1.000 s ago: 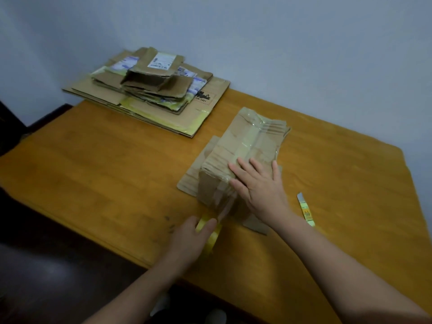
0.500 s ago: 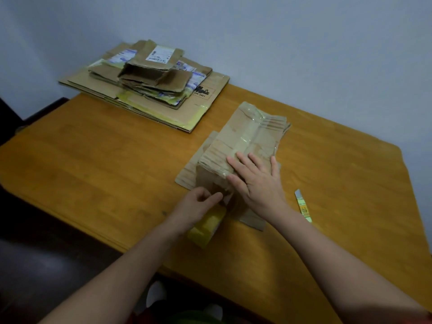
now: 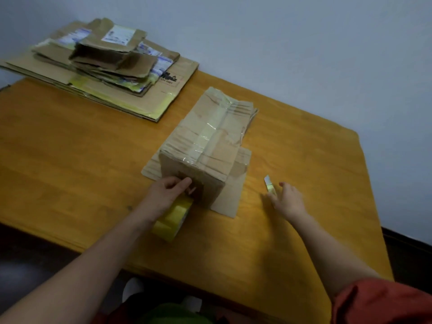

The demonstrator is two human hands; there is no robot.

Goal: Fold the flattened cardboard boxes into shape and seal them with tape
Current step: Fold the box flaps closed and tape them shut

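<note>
partly curled left fingers grip tape roll.

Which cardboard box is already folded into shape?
The taped box by the left hand holding the tape roll; those in the far-left stack lie flattened.

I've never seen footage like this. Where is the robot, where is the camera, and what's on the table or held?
There is no robot: a person works with bare hands, filmed by one camera on their head, looking down. On the wooden table a taped cardboard box stands on a flat cardboard sheet; a stack of flattened boxes lies at the far left. The left hand grips a yellow tape roll at the box's near end. The right hand is open, empty, beside a small blurred tool.
</note>
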